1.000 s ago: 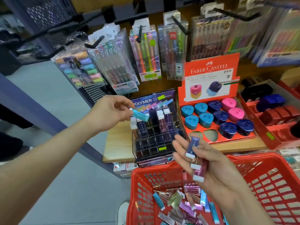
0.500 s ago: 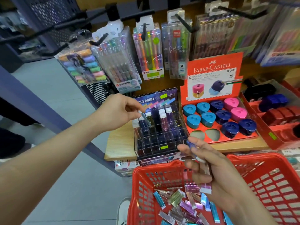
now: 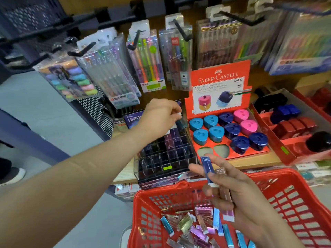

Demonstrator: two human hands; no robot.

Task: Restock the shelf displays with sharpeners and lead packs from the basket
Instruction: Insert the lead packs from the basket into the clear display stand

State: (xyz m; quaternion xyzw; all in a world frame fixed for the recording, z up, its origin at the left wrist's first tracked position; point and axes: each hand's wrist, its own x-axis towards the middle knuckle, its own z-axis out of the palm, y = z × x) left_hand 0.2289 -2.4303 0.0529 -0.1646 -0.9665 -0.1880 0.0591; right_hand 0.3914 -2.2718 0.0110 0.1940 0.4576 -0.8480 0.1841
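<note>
Red Faber-Castell sharpener display [image 3: 220, 81]

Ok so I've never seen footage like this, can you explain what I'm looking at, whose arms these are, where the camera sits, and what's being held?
There is no machine here: these are one person's two bare arms, filmed by a wide-angle camera worn on their head, looking down. The left hand reaches over a clear compartment display and pinches a teal lead pack near its back edge. The right hand holds a dark blue lead pack and some pinkish packs above a red basket, where more loose packs lie. Right of the display stands a red Faber-Castell tray of teal, navy and pink sharpeners, with two empty slots.
</note>
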